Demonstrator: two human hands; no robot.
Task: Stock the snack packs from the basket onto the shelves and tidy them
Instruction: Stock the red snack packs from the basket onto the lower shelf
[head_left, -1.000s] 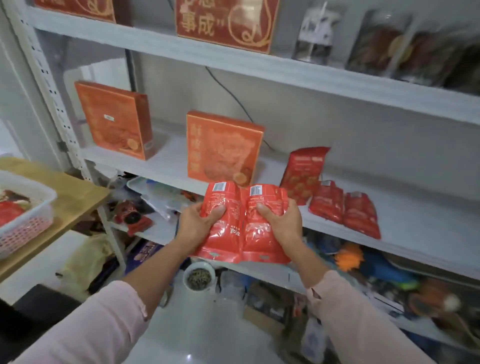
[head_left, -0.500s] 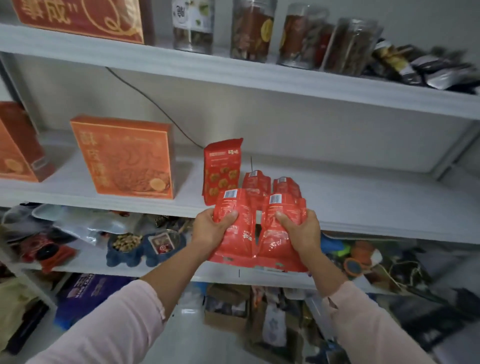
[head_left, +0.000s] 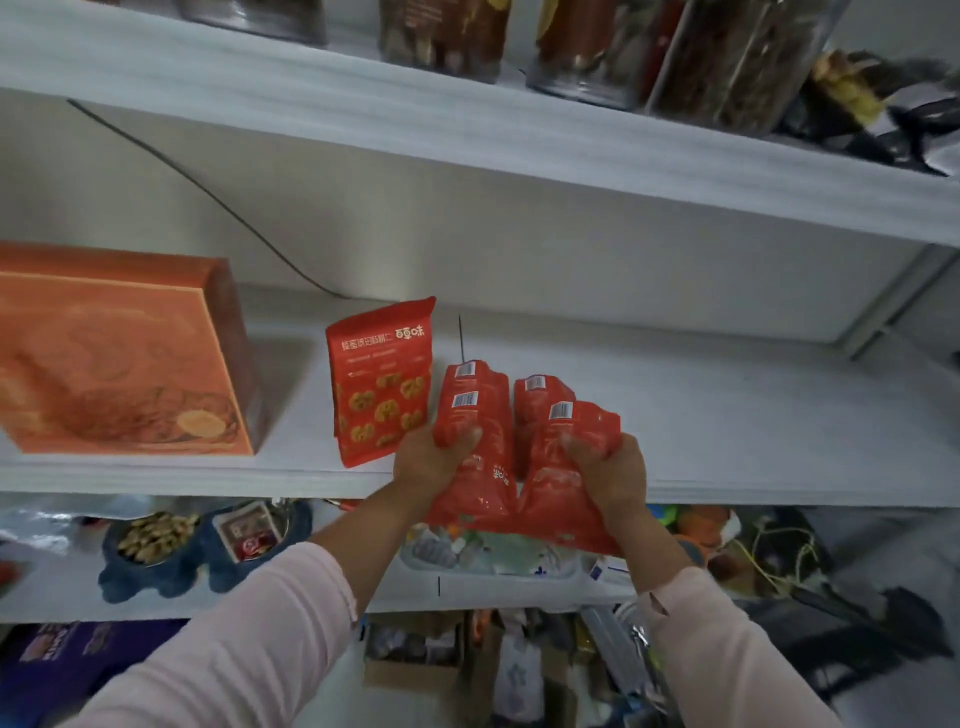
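Head view: the left hand (head_left: 421, 467) grips a red snack pack (head_left: 491, 431), thumb pressed into its front and fingers curled behind. The right hand (head_left: 613, 478) clutches a second red pack (head_left: 556, 483) the same way, crumpling its upper part. Both packs stand tilted over the front edge of the middle shelf (head_left: 727, 415), side by side, barcodes at the top and lower ends hanging below the shelf lip.

Just beyond the left grip a third pack (head_left: 467, 370) peeks up on the shelf, and beyond the right grip a fourth (head_left: 527, 415). The held packs seem to lean against them, though the overlap hides any contact.

Just outside the left hand stands an upright red pouch (head_left: 382, 379), and farther that way an orange box (head_left: 119, 353).
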